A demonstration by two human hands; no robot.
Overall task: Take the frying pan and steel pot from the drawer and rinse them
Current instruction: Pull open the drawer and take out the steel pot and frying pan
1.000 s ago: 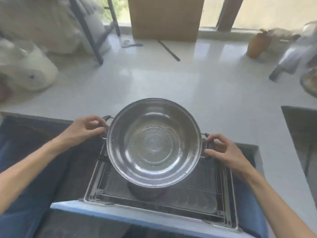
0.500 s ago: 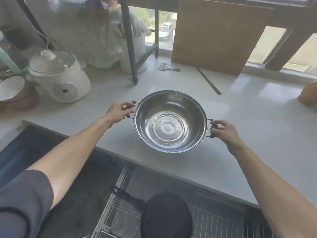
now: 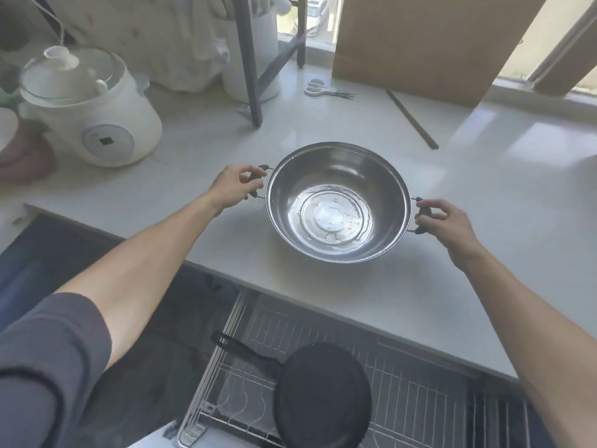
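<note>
The steel pot (image 3: 336, 202), shiny and wide with two small black side handles, rests on the white counter (image 3: 484, 195). My left hand (image 3: 234, 185) pinches its left handle. My right hand (image 3: 444, 221) grips its right handle. The black frying pan (image 3: 323, 396) lies in the open drawer (image 3: 420, 399) below the counter edge, on a wire rack, with its long handle pointing up and left.
A white rice cooker (image 3: 90, 114) stands at the back left. Scissors (image 3: 324, 90) and a thin dark stick (image 3: 412, 119) lie near a brown board (image 3: 420, 43) leaning on the window. A dark metal frame leg (image 3: 250, 76) stands behind the pot.
The pot has gone from above the drawer up and forward onto the counter, both hands staying on its handles. The frying pan in the drawer is now uncovered.
</note>
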